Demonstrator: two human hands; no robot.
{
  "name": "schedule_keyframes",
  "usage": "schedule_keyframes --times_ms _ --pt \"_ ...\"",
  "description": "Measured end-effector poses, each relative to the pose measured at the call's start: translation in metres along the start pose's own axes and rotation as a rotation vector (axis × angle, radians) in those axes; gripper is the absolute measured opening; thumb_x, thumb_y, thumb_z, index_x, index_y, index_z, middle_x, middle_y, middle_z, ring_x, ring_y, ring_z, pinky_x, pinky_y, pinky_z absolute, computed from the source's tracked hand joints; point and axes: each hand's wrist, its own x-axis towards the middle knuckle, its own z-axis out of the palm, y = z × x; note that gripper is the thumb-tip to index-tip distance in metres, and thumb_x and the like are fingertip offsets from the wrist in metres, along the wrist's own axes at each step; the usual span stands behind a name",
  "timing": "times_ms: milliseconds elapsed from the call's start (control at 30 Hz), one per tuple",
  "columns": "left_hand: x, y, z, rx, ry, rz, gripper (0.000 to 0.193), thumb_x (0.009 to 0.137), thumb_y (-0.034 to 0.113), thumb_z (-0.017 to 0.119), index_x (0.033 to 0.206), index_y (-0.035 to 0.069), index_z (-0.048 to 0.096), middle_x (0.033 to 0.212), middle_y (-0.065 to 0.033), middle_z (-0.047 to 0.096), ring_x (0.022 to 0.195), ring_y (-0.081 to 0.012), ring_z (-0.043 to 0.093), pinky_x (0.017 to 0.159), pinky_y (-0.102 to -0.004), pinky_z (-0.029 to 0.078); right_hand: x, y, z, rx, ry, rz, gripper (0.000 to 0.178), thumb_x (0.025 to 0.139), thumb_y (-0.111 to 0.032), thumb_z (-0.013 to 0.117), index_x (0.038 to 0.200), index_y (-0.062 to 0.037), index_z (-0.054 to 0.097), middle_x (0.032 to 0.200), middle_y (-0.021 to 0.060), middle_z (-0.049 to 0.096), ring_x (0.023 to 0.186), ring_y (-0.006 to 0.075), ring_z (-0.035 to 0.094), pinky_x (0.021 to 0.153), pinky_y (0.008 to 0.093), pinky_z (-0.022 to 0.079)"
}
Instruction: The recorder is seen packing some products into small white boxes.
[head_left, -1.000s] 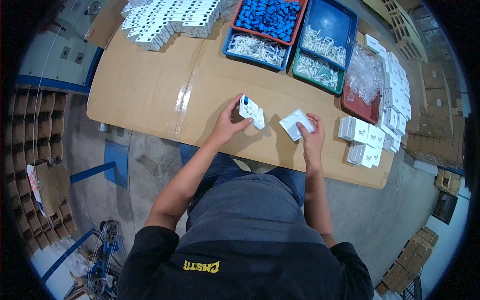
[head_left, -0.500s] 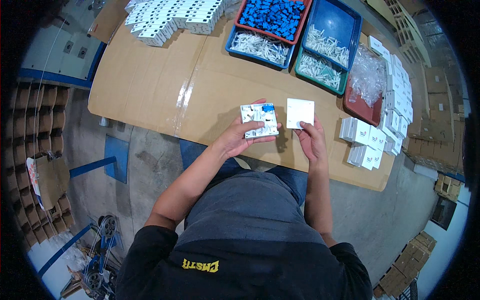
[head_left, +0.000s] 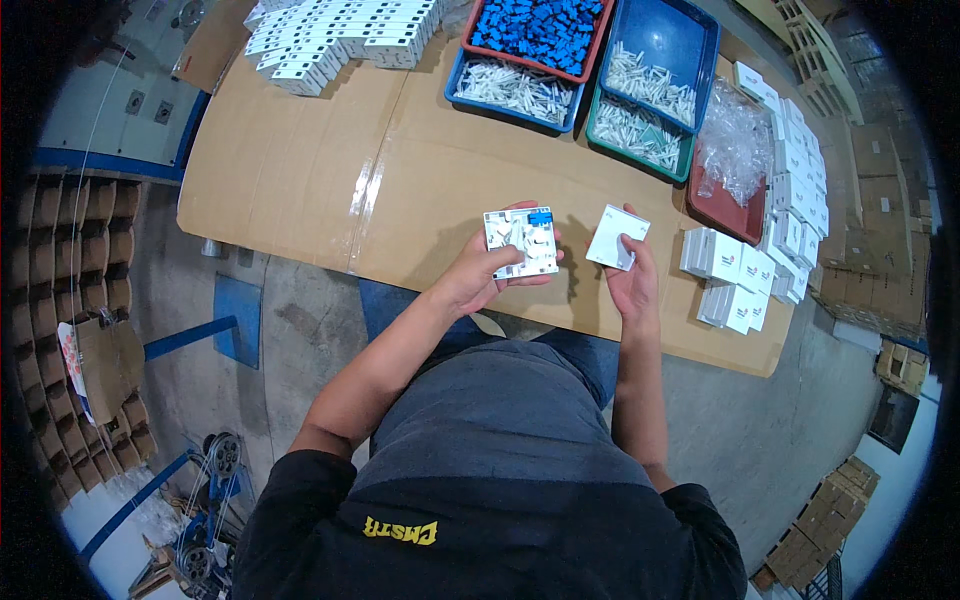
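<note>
My left hand (head_left: 478,272) is closed round a square white plastic housing (head_left: 522,250), thumb across its face. Inner white parts and a blue piece (head_left: 540,218) at its upper right corner show in the open side. A little to the right, my right hand (head_left: 633,280) pinches a flat square white cover plate (head_left: 612,240), thumb on top and fingers behind. The plate is tilted and apart from the housing. Both are held over the near edge of the cardboard-covered table (head_left: 290,190).
Trays of blue pieces (head_left: 540,35) and white plastic parts (head_left: 515,95) stand at the back. A red tray (head_left: 725,215) holds clear plastic bags (head_left: 735,140). White boxed units (head_left: 735,265) are stacked at the right, and rows of white units (head_left: 340,35) sit far left.
My right hand has moved slightly right, and the cover plate in it has turned from square-on to tilted. The left hand keeps the housing in nearly the same place.
</note>
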Motion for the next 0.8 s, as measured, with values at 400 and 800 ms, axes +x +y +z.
schedule_keyframes --times_ms 400,800 --pt "-0.001 -0.002 0.002 0.11 0.126 -0.067 0.077 0.082 -0.004 0.044 0.156 0.012 0.03 0.137 -0.0218 0.059 0.12 -0.0381 0.064 0.093 -0.0469 0.061 -0.006 -0.009 0.031 0.278 -0.318 0.199 0.06 0.106 -0.036 0.035 0.161 -0.0136 0.022 0.153 0.03 0.039 0.138 0.0461 0.045 0.112 0.0562 0.041" --pt "-0.003 0.003 0.006 0.128 0.043 -0.113 0.064 0.092 0.0 0.053 0.152 0.008 0.036 0.135 -0.0183 0.061 0.118 -0.0336 0.066 0.092 -0.0435 0.061 -0.006 -0.008 0.035 0.083 -0.296 0.19 0.06 0.107 -0.042 0.035 0.157 -0.0088 0.029 0.147 0.0271 0.047 0.135 0.041 0.051 0.11 0.0536 0.044"
